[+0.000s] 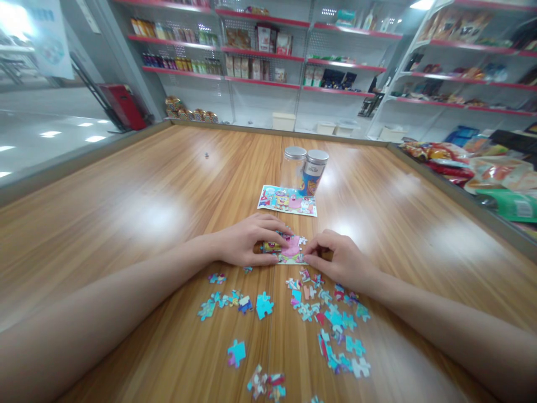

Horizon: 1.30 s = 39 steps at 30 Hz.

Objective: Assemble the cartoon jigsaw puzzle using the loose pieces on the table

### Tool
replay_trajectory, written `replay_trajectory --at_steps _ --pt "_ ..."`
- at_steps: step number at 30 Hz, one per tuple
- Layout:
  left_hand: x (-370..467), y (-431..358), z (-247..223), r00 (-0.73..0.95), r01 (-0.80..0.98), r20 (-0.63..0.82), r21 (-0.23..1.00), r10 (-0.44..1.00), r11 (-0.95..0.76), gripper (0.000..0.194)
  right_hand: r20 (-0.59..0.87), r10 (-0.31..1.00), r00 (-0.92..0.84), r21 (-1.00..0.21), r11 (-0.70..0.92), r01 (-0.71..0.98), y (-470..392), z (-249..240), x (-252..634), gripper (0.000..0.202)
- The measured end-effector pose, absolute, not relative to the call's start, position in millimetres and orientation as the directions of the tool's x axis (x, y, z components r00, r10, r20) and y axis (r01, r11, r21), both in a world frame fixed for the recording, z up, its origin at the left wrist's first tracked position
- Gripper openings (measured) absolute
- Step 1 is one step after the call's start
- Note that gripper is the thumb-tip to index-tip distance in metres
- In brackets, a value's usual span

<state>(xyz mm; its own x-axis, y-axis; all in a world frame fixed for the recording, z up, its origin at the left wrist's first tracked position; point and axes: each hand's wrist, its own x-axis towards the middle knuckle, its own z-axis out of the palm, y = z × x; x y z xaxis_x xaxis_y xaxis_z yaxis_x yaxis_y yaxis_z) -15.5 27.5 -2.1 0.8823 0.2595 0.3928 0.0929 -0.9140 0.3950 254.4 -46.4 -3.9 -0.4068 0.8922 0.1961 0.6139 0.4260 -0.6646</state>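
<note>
The left hand (247, 239) lies over the left part of a partly assembled puzzle (294, 249) on the desk (168, 196), its fingers spread across the joined pieces. At the puzzle's right edge, the right hand (342, 256) has thumb and forefinger tips close together; whether they pinch a piece is hard to tell, since the contact is small and partly hidden. Loose pieces (264, 305) lie on the near side, thinly to the left and more densely to the right. Just beyond the puzzle is a picture card (277, 201), with a clear jar (291, 172) and a blue-labelled canister (314, 173) standing upright side by side at its far edge.
</note>
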Motion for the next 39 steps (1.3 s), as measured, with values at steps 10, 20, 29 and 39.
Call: replay_trajectory --at_steps 10,20,29,39 --pt "-16.4 27.2 -2.0 0.885 0.097 0.388 0.389 0.258 -0.916 0.036 0.200 0.902 -0.382 -0.684 0.408 0.605 -43.2 -6.8 255.0 0.011" --pt "-16.2 28.0 -3.0 0.886 0.106 0.384 0.379 0.260 -0.919 0.035 0.213 0.879 -0.427 -0.636 0.457 0.622 -45.1 -4.0 253.9 0.007" --pt "-15.5 26.6 -1.2 0.888 0.110 0.376 0.383 0.264 -0.917 0.034 0.194 0.891 -0.411 -0.666 0.427 0.612 -42.9 -6.6 256.3 0.009" --pt "-14.7 26.2 0.0 0.887 0.107 0.379 0.389 0.264 -0.915 0.035 0.389 0.781 -0.489 -0.576 0.620 0.533 -48.0 -5.9 255.7 0.011"
